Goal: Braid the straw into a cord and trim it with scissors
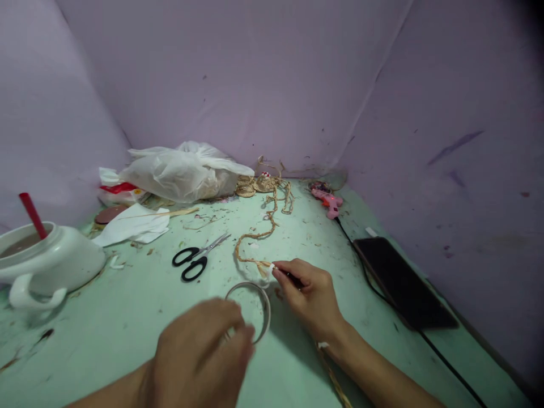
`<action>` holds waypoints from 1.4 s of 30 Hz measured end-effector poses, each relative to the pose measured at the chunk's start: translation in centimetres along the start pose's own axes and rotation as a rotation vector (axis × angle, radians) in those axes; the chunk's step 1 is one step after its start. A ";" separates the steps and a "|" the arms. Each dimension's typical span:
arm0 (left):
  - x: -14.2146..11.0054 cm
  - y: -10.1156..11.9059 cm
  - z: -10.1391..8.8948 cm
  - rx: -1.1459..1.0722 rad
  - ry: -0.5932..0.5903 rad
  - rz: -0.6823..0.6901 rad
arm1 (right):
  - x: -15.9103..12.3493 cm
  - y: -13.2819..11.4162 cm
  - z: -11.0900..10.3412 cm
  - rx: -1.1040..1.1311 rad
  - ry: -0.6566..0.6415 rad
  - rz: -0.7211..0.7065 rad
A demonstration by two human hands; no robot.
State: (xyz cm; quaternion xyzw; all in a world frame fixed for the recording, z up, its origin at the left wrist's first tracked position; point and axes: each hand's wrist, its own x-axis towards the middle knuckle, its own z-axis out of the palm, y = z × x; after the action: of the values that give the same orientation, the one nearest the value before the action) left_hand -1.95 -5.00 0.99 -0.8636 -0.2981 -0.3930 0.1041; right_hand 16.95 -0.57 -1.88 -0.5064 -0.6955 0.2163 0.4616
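My right hand (312, 289) is closed in a pinch on the near end of a braided straw cord (254, 234), where a bit of white material wraps the loose strands. The cord winds away across the table toward the back. Blurred by motion, my left hand (202, 345) hovers at the front with its fingers curled. A thin pale ring (267, 317), perhaps a roll of tape, shows just behind its fingers; whether they grip it is unclear. Left of the cord lie black-handled scissors (198, 262), blades slightly apart.
A white pot (80, 252) with a red stick stands at left. Behind are white paper (136, 224), a plastic bag (182, 173) and coiled straw pieces (246, 186). At right lie a pink glue gun (334, 205), its black cable and a phone (403, 283). Walls enclose the table.
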 end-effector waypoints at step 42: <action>5.3 -2.9 4.5 -0.913 -0.514 -1.275 | 0.1 -1.0 0.6 0.405 -0.088 0.470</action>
State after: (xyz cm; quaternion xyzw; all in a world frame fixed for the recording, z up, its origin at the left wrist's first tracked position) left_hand 1.77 1.46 1.72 -0.5490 -0.5566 -0.2494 -0.5715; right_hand 15.98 -0.76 -1.37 -0.5410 -0.5215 0.4731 0.4598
